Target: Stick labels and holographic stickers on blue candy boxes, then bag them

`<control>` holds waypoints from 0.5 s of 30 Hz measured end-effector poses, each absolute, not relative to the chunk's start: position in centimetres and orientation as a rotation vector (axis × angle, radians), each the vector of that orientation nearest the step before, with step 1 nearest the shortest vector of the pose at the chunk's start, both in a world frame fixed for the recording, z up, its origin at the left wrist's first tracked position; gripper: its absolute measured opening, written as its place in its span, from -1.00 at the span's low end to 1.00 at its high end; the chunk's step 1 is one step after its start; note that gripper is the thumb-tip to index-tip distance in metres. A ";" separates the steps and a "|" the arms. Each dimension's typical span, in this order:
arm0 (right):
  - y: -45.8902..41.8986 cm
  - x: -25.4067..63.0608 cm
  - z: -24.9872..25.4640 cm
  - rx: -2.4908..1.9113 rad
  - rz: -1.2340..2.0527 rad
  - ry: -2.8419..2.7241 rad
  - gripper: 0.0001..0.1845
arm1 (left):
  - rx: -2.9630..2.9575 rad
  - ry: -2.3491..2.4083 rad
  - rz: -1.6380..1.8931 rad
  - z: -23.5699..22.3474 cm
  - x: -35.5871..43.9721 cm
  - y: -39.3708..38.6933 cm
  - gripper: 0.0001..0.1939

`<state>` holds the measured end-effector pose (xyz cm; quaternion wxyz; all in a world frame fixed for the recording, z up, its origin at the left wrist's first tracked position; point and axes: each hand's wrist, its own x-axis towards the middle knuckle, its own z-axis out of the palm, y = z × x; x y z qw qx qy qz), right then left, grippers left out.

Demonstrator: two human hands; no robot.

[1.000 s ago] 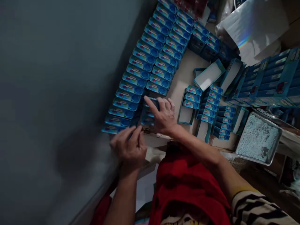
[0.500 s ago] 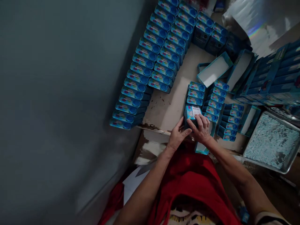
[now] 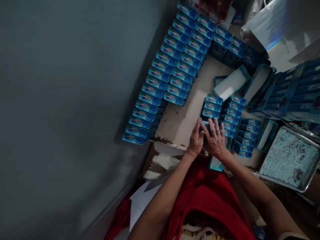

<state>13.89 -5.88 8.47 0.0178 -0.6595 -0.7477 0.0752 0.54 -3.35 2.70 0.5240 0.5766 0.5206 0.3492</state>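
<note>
Flat and stretched out, my left hand lies along the near left side of a short row of blue printed boxes. My right hand rests on the near end of this row with its fingers spread. Under my fingers is another blue box; only a sliver of it shows, the rest being hidden. Touching or close to my right hand's fingertips is a second row of blue boxes. Below my right hand, an open blue carton with a white inside juts over the table edge.
Long rows of upright blue boxes line the wall side of the table. An open carton lies beyond the short rows. A metal tray of pale blue pieces and stacked blue packs are at right.
My hands have lowered the blue box from a tilted position into the near end of the row. My right fingers have spread off its label. The view has shifted slightly.
</note>
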 end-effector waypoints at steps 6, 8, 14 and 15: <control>-3.1 15.4 8.4 -2.053 0.422 -2.455 -0.02 | 1.116 1.567 0.995 2.3 3.9 -1.7 -0.46; -2.7 15.4 8.4 -2.040 0.435 -2.475 -0.05 | 0.954 1.691 1.062 2.3 4.7 -1.8 -0.46; -0.3 15.9 12.7 -2.027 0.626 -2.544 0.01 | 0.816 1.563 1.026 2.8 4.7 -1.9 -0.42; 0.9 15.9 13.7 -2.005 0.659 -2.519 -0.10 | 0.806 1.544 1.006 2.9 4.2 -1.8 -0.38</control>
